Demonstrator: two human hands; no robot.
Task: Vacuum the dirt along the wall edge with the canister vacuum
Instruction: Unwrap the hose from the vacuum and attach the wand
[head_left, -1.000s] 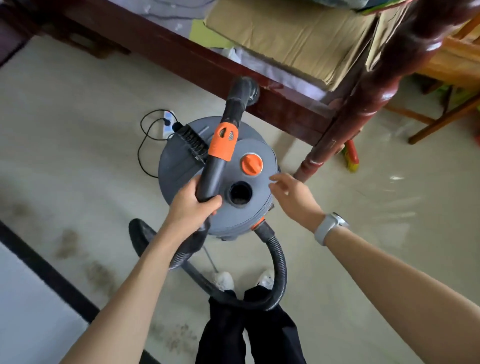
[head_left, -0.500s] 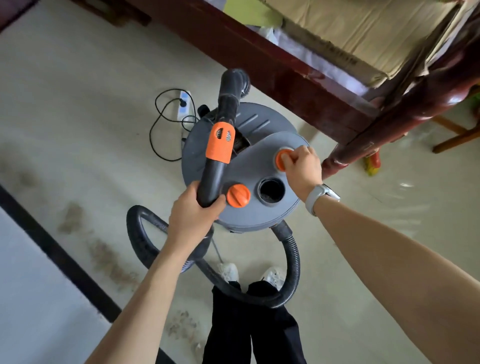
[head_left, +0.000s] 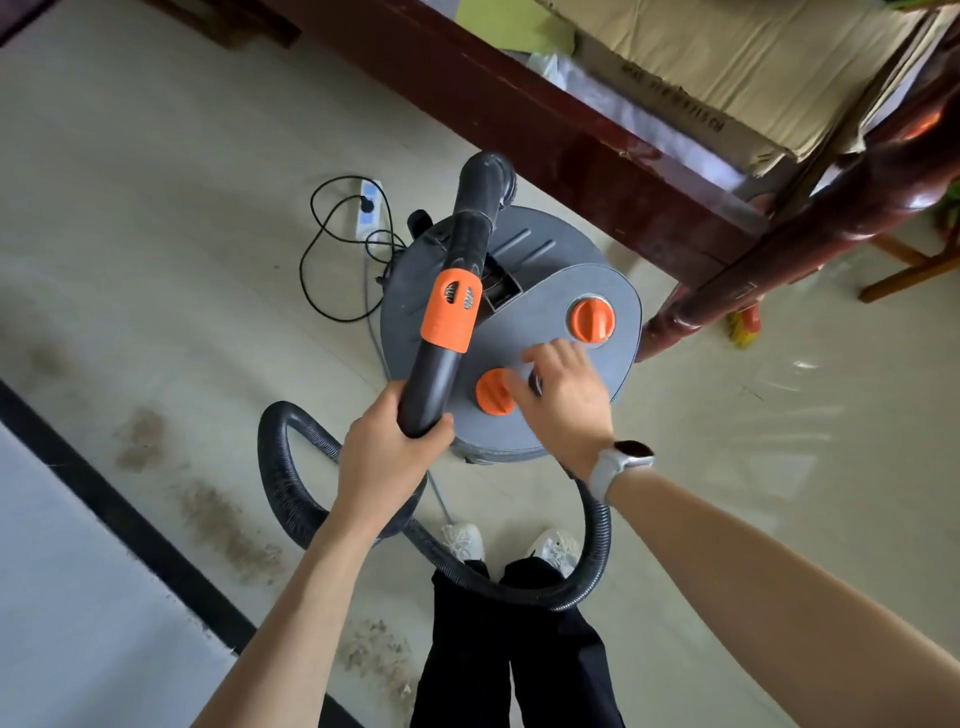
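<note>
Our left hand (head_left: 387, 457) is wrapped tight around the black wand (head_left: 441, 358), holding it up over the vacuum (head_left: 519, 332). Our right hand (head_left: 563, 395) sits on the gray lid just beside the wand. Its fingers are loose and spread, and they touch the near orange knob (head_left: 493, 392); they do not seem to pinch it, but they are a bit blurred. The far orange knob (head_left: 592, 319) is just past our right fingertips. The hose (head_left: 296, 499) loops on the floor below our hands and around our feet. The dirt (head_left: 223, 525) lies in brown patches to the left of our left hand, along the dark strip at the foot of the wall. We think we are getting the vacuum ready, maybe turning it on. No cleaning has begun. Next, we need to swing the wand down and to the left, so its mouth meets the dirt by the wall.
</note>
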